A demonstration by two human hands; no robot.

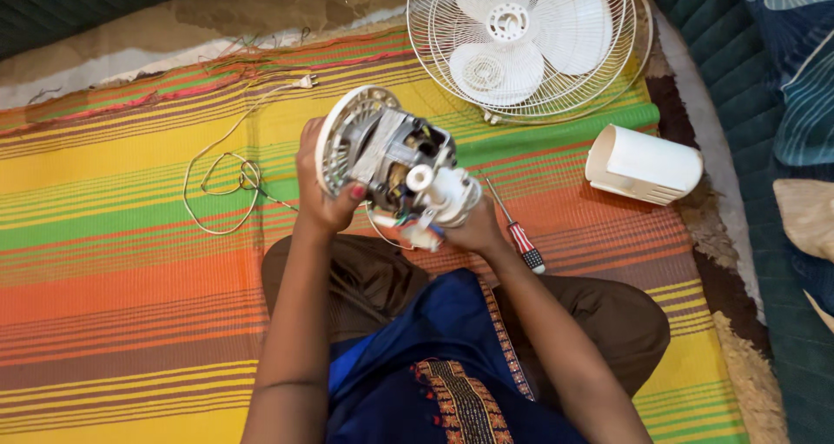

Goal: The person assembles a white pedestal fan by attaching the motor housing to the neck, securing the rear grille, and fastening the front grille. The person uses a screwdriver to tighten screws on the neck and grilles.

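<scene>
Left hand (323, 188) grips fan motor (395, 166) by its round plate | right hand (473, 229) cups its white neck, steadying it | screwdriver (516, 227) just right of motor | fan cage (526, 44) beyond it

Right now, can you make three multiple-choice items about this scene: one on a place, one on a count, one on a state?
1. Where does the screwdriver lie?
A. on the mat, beside the right hand
B. inside the fan cage
C. on the white cover

2. How many blades show inside the fan cage?
A. two
B. three
C. five

3. How is the motor held?
A. it rests on the mat, untouched
B. by the left hand alone
C. lifted, in both hands

Answers:
1 A: its red and black handle lies on the striped mat by the right wrist.
2 B: three white blades surround the hub.
3 C: the left hand grips the round end, the right hand the white end.
</scene>
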